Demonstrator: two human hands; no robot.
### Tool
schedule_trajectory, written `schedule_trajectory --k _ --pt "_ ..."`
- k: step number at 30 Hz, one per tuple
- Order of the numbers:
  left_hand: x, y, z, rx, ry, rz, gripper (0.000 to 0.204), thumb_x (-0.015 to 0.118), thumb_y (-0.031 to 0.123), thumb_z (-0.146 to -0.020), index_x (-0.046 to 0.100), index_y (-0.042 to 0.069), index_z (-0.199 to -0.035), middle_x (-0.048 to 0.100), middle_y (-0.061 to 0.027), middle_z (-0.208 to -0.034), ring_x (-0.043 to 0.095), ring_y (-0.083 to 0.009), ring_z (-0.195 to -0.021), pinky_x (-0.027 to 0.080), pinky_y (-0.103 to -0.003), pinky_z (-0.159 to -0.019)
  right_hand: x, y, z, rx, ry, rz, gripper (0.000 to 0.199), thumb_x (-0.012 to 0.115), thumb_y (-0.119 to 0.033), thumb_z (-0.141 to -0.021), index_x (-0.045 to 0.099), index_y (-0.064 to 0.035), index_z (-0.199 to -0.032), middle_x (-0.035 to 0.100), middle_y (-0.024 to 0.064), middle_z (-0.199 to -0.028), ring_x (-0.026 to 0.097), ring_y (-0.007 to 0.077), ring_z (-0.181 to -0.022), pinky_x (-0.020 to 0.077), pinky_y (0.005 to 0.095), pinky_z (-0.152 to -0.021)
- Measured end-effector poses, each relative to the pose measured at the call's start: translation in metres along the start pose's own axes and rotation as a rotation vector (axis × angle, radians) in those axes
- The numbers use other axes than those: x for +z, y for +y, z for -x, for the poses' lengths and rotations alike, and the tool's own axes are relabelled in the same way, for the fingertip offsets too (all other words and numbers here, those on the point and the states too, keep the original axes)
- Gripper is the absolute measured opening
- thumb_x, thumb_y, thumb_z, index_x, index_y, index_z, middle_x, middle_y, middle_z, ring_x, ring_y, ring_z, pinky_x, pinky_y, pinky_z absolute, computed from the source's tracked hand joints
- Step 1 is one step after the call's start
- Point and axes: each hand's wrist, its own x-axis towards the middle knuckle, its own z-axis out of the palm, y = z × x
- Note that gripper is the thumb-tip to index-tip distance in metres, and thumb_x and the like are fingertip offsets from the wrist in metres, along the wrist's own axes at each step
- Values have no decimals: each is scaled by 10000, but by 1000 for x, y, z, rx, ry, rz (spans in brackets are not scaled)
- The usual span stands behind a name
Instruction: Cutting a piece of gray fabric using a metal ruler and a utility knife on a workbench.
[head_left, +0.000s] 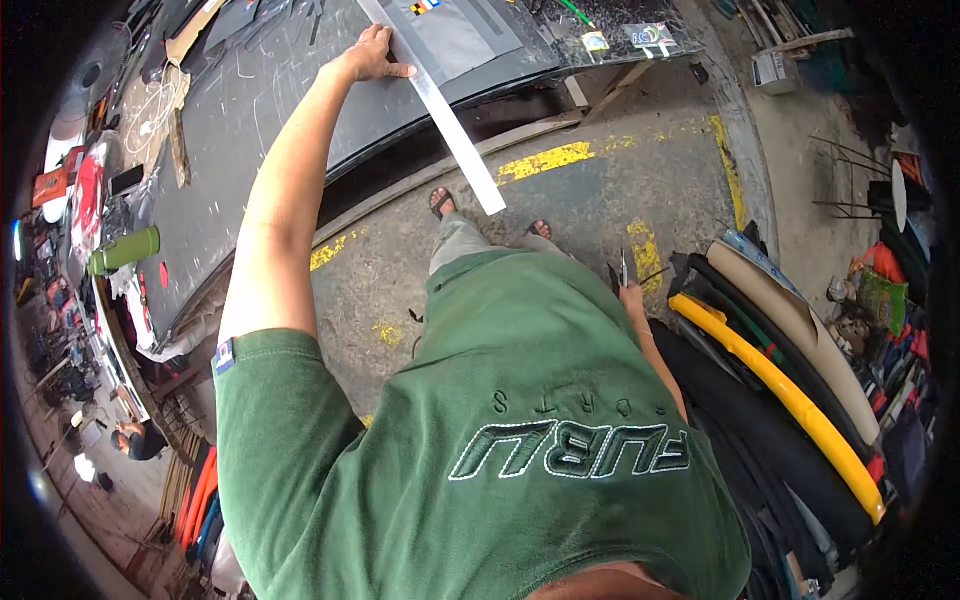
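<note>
A: Where is the straightedge found?
B: It is laid slantwise over the dark counter, with its near end carried past the edge, above the floor. Beside it, a grey sheet is spread.

A: How are the hands occupied?
B: The straightedge is held by the left hand, the thumb crossed over it and the fingers gathered at its side. By the right hand, low beside the body, a slim tool is gripped; whether scissors are meant cannot be told.

A: Which step is in hand?
B: Placing or steadying the straightedge, it may be judged. For the next move, an even press and a check against the sheet's border seem called for.

A: And the materials?
B: The strip is flat, pale and smooth; the counter's dark top is scuffed with light scratches. The floor is rough, marked with worn yellow paint. At the right, a glossy yellow roll is stacked beside a matt beige roll.
</note>
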Motion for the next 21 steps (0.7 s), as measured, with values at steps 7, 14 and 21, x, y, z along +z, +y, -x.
schedule_trajectory --k 7,14,21 --pt "2 -4 4 38 72 11 1348 780 780 -660 284 -99 -1552 285 -328 -1608 277 -414 -1523 302 -443 -1246 -20 -47 7 96 -73 -138 426 702 -386 -877 667 36 -918 699 210 -762 699 346 -700 547 456 -689" --pt "-4 8 7 55 132 -20 1361 801 770 -633 304 -112 -1542 308 -323 -1598 306 -417 -1510 324 -445 -1235 -42 -187 17 -292 36 -306 359 586 -263 -1031 509 -19 -1283 610 70 -824 599 143 -640 513 304 -602" --pt "11 -2 4 58 135 -111 1256 793 709 -728 315 -140 -1521 256 -295 -1638 242 -415 -1540 297 -448 -1248 -58 -443 69 -612 -128 -250 492 514 -189 -1077 410 -38 -1533 735 101 -1149 606 98 -615 539 270 -612"
